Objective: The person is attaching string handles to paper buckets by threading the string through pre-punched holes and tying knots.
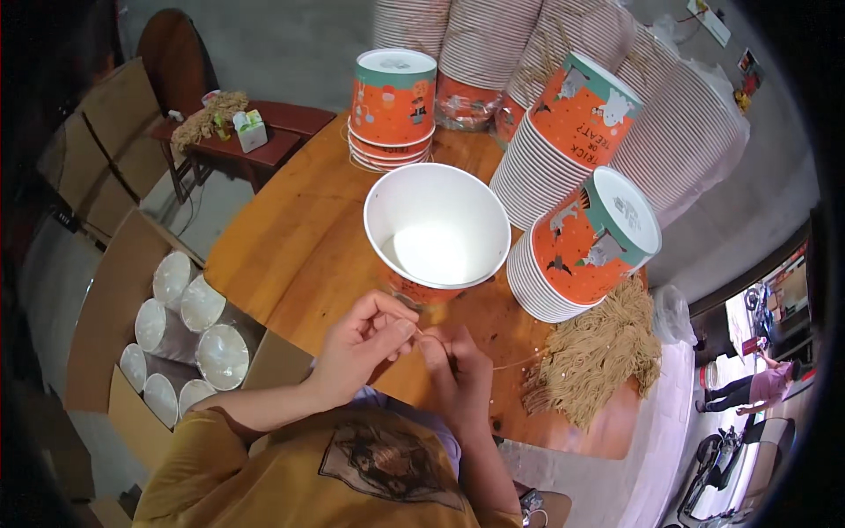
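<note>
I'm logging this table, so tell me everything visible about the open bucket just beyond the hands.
The open bucket stands on the wooden table, its wide round mouth facing up. It looks like coated paper: smooth white inside, with a white rim and orange outer wall showing on the near side. Its wall narrows toward a round base, and nothing shows inside. No handle can be made out. The left hand is close to its near side; whether they touch cannot be told.

T-shirt [264, 484], mustard yellow — short sleeve [195, 440]; chest print [385, 466], dark, roughly four-sided. Blue-grey cloth [436, 429] past the shirt — garment type unclear. Left hand [365, 343], right hand [459, 371]: bare.
</note>
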The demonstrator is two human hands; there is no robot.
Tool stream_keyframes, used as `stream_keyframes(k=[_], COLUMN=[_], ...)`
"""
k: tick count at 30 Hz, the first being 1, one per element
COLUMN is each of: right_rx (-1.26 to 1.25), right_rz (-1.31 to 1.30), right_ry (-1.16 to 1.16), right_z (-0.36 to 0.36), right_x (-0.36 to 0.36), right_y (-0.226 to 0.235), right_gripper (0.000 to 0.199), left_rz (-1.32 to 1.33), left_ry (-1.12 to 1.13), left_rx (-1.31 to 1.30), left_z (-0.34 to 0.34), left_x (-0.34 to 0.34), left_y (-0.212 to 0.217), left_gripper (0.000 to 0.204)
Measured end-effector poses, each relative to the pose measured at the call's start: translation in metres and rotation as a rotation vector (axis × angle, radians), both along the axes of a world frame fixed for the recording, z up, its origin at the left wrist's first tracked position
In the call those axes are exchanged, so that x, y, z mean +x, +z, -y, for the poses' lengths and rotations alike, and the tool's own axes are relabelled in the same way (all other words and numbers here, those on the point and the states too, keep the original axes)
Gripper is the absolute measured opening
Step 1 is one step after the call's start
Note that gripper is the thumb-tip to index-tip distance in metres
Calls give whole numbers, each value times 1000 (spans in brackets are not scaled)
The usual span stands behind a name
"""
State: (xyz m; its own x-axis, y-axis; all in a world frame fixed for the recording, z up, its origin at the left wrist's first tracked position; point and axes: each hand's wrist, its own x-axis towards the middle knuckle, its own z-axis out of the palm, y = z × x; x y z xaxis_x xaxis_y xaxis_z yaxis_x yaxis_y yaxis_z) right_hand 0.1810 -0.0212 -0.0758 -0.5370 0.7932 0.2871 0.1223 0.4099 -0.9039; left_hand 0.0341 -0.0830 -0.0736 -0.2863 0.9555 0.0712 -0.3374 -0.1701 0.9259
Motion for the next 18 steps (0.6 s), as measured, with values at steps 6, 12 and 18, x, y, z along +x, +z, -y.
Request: stream_keyframes(k=[6,12,18], right_rx=[-223,-13,-177], right_rz=[-132,-93,-344], right_ry=[-10,-59,-189], right_z=[-1,-3,-8], right_x=[-5,13,34], right_y=[3,8,1], right_gripper=[4,11,9], left_rz=[-237,-422,-1112], left_ry=[79,32,108], left_rx=[115,232,254], left_z=[-6,-16,-71], left_x=[3,2,12], left_y=[0,16,72], left_gripper=[7,6,21])
